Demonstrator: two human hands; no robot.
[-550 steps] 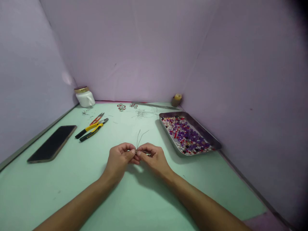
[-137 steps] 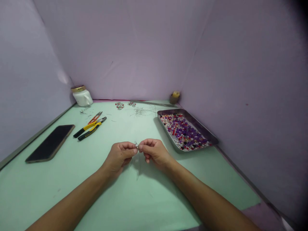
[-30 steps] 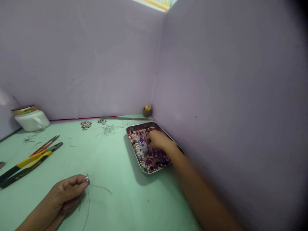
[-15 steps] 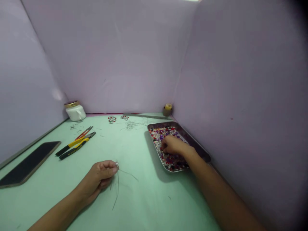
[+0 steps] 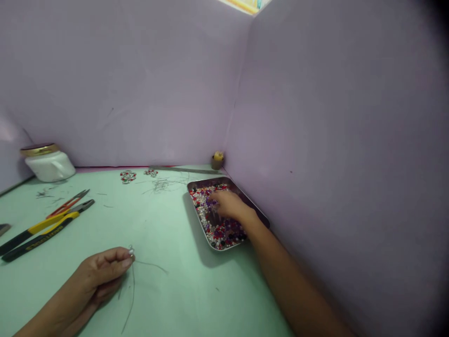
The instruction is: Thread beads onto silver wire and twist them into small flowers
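Note:
My left hand (image 5: 105, 274) pinches a small piece of beaded wire (image 5: 131, 251) between thumb and fingertips, at the lower left. Thin wire ends hang down and stick out to the right from it. Over on the right, my right hand (image 5: 226, 204) is inside a metal tray (image 5: 209, 242) of mixed red, purple, black, white and silver beads (image 5: 203, 213). Its fingers point down among the beads and are bent; the fingertips are blurred, and whether they hold a bead cannot be made out.
Yellow-black pliers (image 5: 52, 229) and red-handled cutters (image 5: 68, 204) lie at the left. Behind them stands a white jar (image 5: 52, 166). Beaded ornaments (image 5: 128, 176), wire scraps (image 5: 161, 185), long wires (image 5: 185, 169) and a small pot (image 5: 217, 161) are at the back, near the walls.
The view has turned right, so everything sits further left. In the tray, my right hand has moved slightly toward the back, and a bare patch of tray bottom shows. My left hand still pinches the beaded wire.

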